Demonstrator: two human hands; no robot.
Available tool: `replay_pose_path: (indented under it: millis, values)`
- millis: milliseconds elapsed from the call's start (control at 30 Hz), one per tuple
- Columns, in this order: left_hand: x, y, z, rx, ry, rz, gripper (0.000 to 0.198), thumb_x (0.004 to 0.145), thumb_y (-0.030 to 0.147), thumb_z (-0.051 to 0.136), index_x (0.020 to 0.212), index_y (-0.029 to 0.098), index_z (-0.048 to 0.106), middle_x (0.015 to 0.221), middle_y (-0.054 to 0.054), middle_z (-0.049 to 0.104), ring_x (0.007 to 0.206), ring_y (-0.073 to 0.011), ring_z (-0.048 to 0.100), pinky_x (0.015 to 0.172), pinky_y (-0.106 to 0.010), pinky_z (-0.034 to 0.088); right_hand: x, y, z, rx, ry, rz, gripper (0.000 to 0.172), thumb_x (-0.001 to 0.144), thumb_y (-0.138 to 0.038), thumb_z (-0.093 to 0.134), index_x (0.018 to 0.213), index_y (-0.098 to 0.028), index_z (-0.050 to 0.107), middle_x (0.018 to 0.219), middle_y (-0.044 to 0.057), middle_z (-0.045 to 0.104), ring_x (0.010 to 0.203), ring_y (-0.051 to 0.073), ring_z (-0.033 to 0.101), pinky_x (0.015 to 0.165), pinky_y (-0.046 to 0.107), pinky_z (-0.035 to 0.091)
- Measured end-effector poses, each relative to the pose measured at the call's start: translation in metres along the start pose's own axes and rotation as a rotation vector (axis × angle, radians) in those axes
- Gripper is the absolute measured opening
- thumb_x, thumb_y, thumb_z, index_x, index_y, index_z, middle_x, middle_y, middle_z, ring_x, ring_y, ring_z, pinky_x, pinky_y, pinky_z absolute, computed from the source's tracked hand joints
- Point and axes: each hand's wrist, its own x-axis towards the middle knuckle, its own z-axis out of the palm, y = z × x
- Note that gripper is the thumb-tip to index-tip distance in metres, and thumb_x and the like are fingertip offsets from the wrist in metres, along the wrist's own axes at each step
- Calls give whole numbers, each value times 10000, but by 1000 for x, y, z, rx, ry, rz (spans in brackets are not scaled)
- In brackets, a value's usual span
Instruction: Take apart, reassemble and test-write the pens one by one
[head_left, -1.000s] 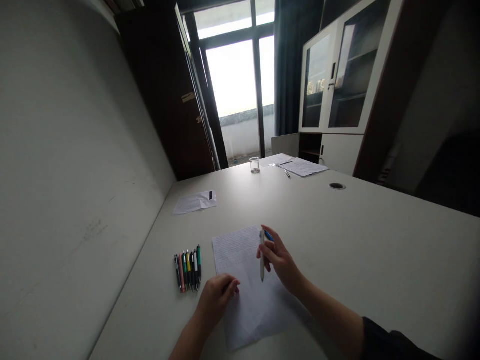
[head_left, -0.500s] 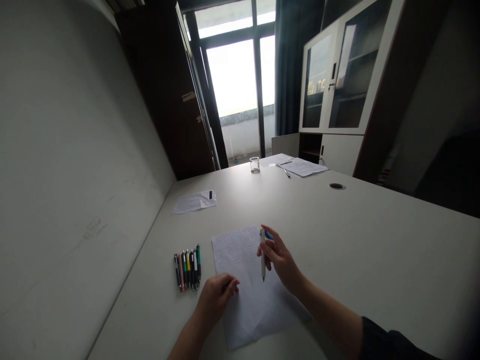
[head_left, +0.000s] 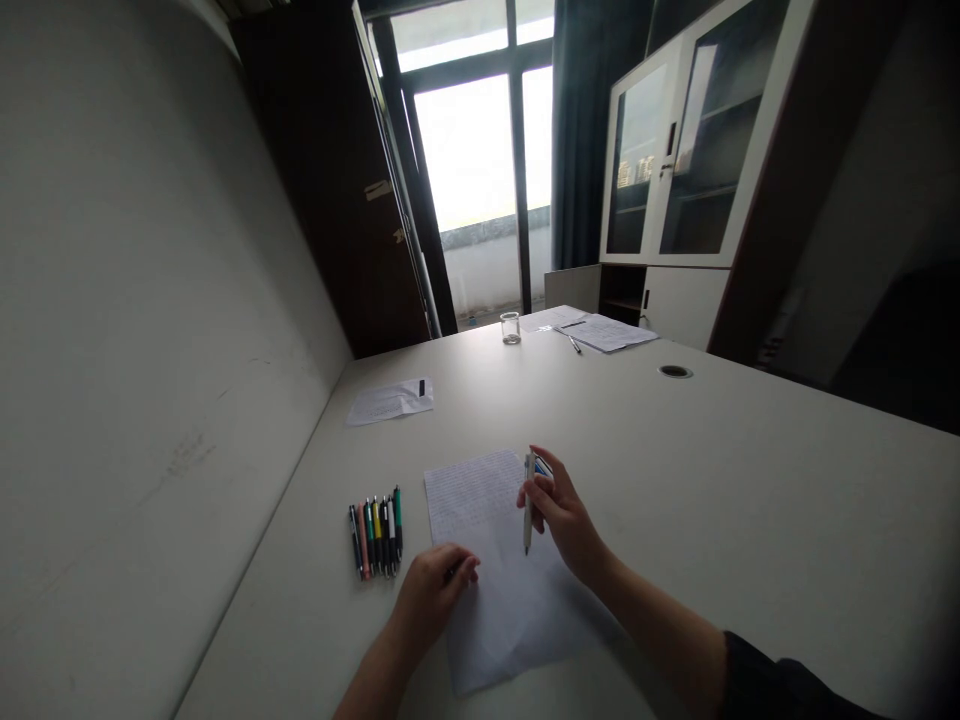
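Note:
My right hand (head_left: 564,517) is closed around a white pen (head_left: 528,508), held upright with its tip just above a lined sheet of paper (head_left: 495,570). A bit of blue shows behind the fingers. My left hand (head_left: 433,590) rests loosely curled on the sheet's left edge, pressing it to the white desk (head_left: 735,480). Left of the sheet lies a row of several coloured pens (head_left: 376,532), side by side.
A smaller paper with a black clip (head_left: 391,402) lies further back on the left. At the far end stand a glass (head_left: 510,328), more papers (head_left: 604,333) and a pen (head_left: 574,345). A cable hole (head_left: 675,371) is at the right. A wall runs along the left.
My right hand has lifted the pen slightly and tilted it a little away. The left hand stays on the paper's edge.

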Motion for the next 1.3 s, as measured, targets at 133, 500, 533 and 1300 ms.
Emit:
replay_pose_path:
  millis: [133,500,533,1300]
  values:
    - [0,0,0,-7,-1,-8,241,969,325,521,891,185,701,811,-44,717,756,-169,661,696,-220,475,0,0,-1,7,-28,-3,456,935,-394,565,1337,-287,378,701,-35,592,521,114,433,445,211,367]
    - [0,1,-1,11,-10,-3,272,973,344,503,887,181,704,823,-60,719,768,-182,660,699,-237,483,3,-2,0,12,64,-48,468,930,-384,574,1346,-296,378,715,-36,590,508,105,414,436,208,355]
    - [0,1,-1,7,-11,-3,275,974,348,501,894,182,705,826,-61,720,770,-184,662,699,-239,485,3,-3,0,13,68,-50,457,929,-382,575,1335,-295,384,713,-37,587,508,104,411,437,208,350]
    - [-3,4,-7,84,-1,79,244,976,295,510,880,180,703,824,-59,699,782,-176,638,720,-250,477,15,-13,-17,38,271,-127,574,894,-362,610,1394,-337,329,789,-28,608,511,103,421,452,215,353]
